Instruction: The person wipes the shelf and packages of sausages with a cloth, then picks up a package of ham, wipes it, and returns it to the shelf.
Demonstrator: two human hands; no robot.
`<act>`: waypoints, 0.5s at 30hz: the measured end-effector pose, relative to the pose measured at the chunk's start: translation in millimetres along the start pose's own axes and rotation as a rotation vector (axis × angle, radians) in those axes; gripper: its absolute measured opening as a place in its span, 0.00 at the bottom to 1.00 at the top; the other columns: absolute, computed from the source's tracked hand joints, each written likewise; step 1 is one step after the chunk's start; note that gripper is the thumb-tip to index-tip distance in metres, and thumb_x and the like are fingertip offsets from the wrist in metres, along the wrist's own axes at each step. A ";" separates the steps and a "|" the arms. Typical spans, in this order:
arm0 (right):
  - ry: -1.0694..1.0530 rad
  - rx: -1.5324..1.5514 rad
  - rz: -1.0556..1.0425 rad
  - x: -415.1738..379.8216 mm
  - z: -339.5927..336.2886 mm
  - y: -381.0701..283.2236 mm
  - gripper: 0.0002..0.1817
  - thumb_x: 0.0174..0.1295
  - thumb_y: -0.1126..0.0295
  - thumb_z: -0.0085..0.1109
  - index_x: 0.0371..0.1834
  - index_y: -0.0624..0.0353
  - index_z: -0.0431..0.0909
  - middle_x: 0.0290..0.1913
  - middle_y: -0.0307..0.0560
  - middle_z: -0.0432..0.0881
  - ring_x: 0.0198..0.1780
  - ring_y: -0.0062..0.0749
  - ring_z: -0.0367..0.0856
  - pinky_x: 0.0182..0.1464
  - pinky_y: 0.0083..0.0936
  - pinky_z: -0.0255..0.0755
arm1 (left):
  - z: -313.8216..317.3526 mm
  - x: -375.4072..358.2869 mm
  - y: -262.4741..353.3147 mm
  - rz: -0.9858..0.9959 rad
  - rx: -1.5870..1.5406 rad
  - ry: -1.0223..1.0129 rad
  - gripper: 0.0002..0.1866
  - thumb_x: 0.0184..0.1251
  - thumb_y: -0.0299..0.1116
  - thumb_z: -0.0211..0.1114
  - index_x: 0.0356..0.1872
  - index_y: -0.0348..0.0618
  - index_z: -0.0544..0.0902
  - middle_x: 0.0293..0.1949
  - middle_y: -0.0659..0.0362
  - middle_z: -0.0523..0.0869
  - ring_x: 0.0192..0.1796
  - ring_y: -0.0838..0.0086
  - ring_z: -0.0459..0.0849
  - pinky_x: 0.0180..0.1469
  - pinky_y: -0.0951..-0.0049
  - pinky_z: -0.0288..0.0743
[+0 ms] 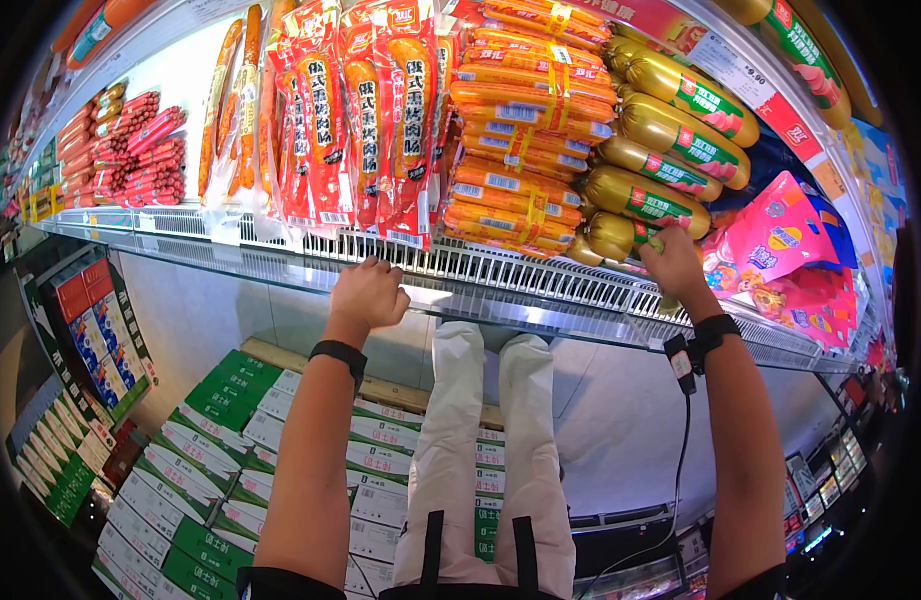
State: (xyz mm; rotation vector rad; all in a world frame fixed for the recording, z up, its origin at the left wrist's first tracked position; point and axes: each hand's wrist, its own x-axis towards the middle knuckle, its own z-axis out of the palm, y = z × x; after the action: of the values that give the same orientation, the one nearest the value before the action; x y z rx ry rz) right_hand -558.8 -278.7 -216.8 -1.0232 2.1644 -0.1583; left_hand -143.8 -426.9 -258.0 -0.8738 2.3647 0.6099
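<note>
My left hand (368,293) is curled closed at the front rim (230,262) of the chilled shelf, below red packs of smoked sausage (405,130). Its fingertips are hidden, so what they grip does not show. On the right, my right hand (672,265) is closed around a gold-wrapped ham sausage (656,243), mostly covered by the hand. Just above it lies a stack of thick gold ham sausages (670,155) with green labels. Bundles of orange-wrapped sausages (525,185) lie between my hands. Pink bags (780,235) sit right of my right hand.
A white slotted grille (460,255) runs along the shelf front. Thin red sausage packs (155,150) lie at the far left. Green and white cartons (190,450) are stacked on the floor. A black cable (680,470) hangs from a device on my right wrist.
</note>
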 end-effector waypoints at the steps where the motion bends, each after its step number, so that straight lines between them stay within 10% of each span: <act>1: -0.001 0.000 0.000 1.9 -2.9 -1.7 0.17 0.52 0.62 0.61 0.30 0.69 0.78 0.41 0.66 0.76 0.48 0.57 0.75 0.53 0.41 0.69 | 0.5 0.0 -0.3 0.000 0.000 -0.001 0.14 0.53 0.41 0.53 0.29 0.43 0.81 0.32 0.56 0.84 0.41 0.61 0.81 0.40 0.57 0.77; 15: -0.035 -0.054 0.029 0.8 -1.9 -4.3 0.17 0.53 0.61 0.62 0.29 0.69 0.77 0.40 0.66 0.77 0.50 0.57 0.74 0.54 0.41 0.69 | 2.1 0.1 -1.2 0.010 0.005 0.020 0.14 0.53 0.41 0.53 0.29 0.43 0.81 0.31 0.56 0.83 0.41 0.61 0.81 0.40 0.56 0.77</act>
State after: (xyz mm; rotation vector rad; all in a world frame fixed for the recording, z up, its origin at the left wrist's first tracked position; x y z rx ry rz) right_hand -557.7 -282.6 -214.1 -1.0174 2.1607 -0.0679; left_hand -142.4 -426.7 -259.9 -0.8708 2.3884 0.6019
